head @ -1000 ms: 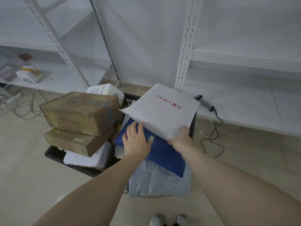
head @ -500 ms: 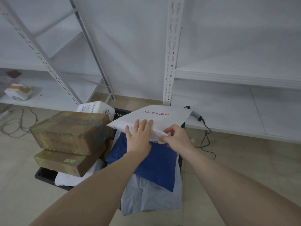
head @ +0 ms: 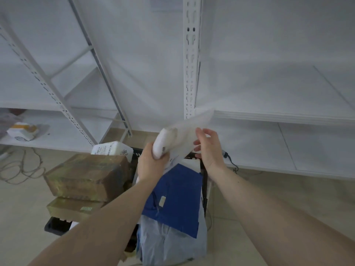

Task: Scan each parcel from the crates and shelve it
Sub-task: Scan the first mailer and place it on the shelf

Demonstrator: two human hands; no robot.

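Observation:
A white padded mailer parcel (head: 180, 137) is lifted above the black crate (head: 57, 226), tilted and blurred by motion. My left hand (head: 151, 163) grips its lower left end with the fingers curled round it. My right hand (head: 208, 146) is at its right edge, fingers spread and touching the bag. Below lie a blue bag parcel (head: 176, 198) and a pale grey-blue bag (head: 169, 244). The handheld scanner (head: 225, 154) lies on the lower shelf, mostly hidden behind my right wrist.
Two brown cardboard boxes (head: 86, 175) are stacked at the crate's left, with a white parcel (head: 112, 148) behind them. White metal shelving (head: 269, 116) fills the view ahead, with an upright post (head: 191, 60) at centre. A small white device (head: 22, 131) sits on the left shelf. Cables lie on the floor.
The white parcel has risen from the crate and turned up on edge. My left hand moved from lying on top to gripping its end; my right hand loosened at its side.

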